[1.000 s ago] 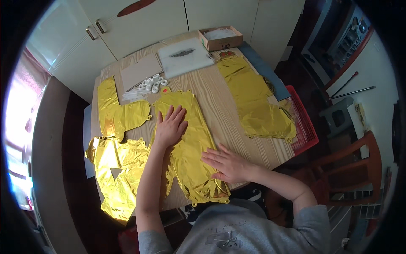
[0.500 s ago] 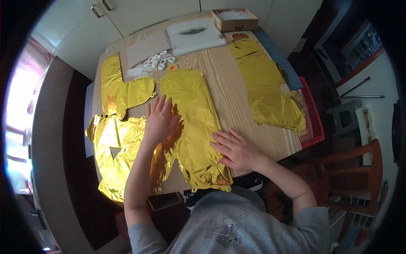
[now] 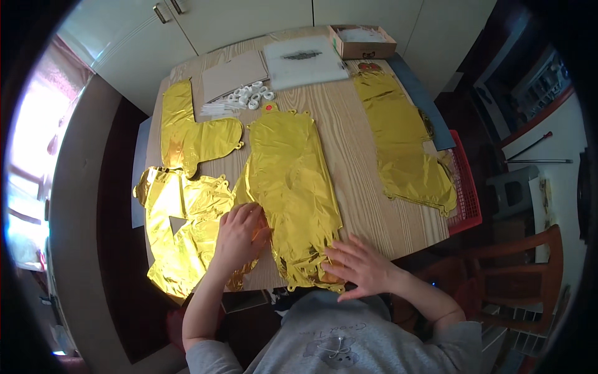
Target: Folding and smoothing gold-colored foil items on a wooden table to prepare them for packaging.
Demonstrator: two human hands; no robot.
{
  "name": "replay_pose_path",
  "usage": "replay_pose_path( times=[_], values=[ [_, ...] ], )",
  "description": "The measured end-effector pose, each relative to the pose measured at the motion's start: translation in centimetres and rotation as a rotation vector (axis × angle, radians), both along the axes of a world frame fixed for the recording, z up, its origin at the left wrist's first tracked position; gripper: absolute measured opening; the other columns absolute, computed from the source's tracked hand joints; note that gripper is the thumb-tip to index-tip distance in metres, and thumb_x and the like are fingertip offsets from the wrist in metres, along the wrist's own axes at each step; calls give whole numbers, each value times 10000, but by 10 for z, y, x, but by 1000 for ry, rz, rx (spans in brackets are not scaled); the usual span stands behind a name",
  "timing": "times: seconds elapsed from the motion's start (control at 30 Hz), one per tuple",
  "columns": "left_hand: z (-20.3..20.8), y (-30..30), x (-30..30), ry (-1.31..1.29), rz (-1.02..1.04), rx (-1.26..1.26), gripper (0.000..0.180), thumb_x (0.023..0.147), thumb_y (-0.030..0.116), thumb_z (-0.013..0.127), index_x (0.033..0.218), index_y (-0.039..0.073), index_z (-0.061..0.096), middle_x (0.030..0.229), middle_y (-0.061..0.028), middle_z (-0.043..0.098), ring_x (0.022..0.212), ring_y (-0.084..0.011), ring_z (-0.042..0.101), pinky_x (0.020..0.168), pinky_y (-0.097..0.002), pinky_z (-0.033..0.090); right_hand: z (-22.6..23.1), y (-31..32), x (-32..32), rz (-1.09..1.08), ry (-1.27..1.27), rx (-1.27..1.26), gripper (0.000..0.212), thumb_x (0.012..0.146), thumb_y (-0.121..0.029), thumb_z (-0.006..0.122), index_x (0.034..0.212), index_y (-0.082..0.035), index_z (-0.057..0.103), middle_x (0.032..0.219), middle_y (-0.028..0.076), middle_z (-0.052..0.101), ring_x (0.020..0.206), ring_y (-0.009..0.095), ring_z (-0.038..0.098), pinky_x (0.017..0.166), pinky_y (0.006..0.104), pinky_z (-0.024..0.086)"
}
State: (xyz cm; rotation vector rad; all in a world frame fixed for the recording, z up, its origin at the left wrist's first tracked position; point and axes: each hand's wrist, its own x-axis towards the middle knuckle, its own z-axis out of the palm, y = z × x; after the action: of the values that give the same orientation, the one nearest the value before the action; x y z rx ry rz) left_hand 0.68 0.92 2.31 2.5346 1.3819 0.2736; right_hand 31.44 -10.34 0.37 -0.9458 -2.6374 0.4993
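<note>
Seen from the head camera, both hands lie flat with fingers spread, gripping nothing — the left hand on the left edge of a flattened gold foil balloon in the middle of the wooden tabletop, the right hand pressing its near end. At the far edge, an open cardboard box holds pale contents — too small to tell.

Gold foil balloon's near edge under both hands, small white pieces indistinct
</note>
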Motion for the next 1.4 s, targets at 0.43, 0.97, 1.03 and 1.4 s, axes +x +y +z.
replay_pose_path(
  times=[0.43, 0.97, 1.03, 1.4],
  values=[
    [-42, 58, 5, -31, 127, 107, 541, 898, 282, 562, 1346, -3, 459, 1420, -157, 434, 1367, -334, 334, 1100, -487, 241, -8, 104, 7, -452, -74, -118, 777, 959, -522, 421, 1458, 41, 230, 1515, 252, 242, 1418, 378, 224, 1170, 492, 158],
    [-42, 78, 43, -6, 103, 57, 628, 924, 429, 515, 1381, 8, 427, 1468, -141, 390, 1425, -320, 252, 1106, -636, 77, -26, 187, -7, -520, -274, -26, 852, 961, -569, 356, 1469, 84, 152, 1545, 237, 184, 1455, 316, 146, 1194, 408, 104],
    [-42, 75, 39, -17, 105, 83, 601, 933, 395, 512, 1381, 5, 423, 1470, -146, 384, 1427, -321, 246, 1116, -618, 79, -27, 187, -8, -508, -265, -28, 867, 949, -571, 390, 1472, 78, 151, 1547, 236, 179, 1456, 320, 138, 1195, 409, 101],
    [-33, 41, 18, -33, 27, 41, 515, 909, 289, 556, 1374, 92, 453, 1456, -116, 411, 1405, -332, 294, 1115, -608, 140, -13, 128, -34, -262, -292, 15, 836, 924, -574, 451, 1475, 17, 238, 1543, 225, 187, 1455, 343, 122, 1184, 486, 82]
  ],
)
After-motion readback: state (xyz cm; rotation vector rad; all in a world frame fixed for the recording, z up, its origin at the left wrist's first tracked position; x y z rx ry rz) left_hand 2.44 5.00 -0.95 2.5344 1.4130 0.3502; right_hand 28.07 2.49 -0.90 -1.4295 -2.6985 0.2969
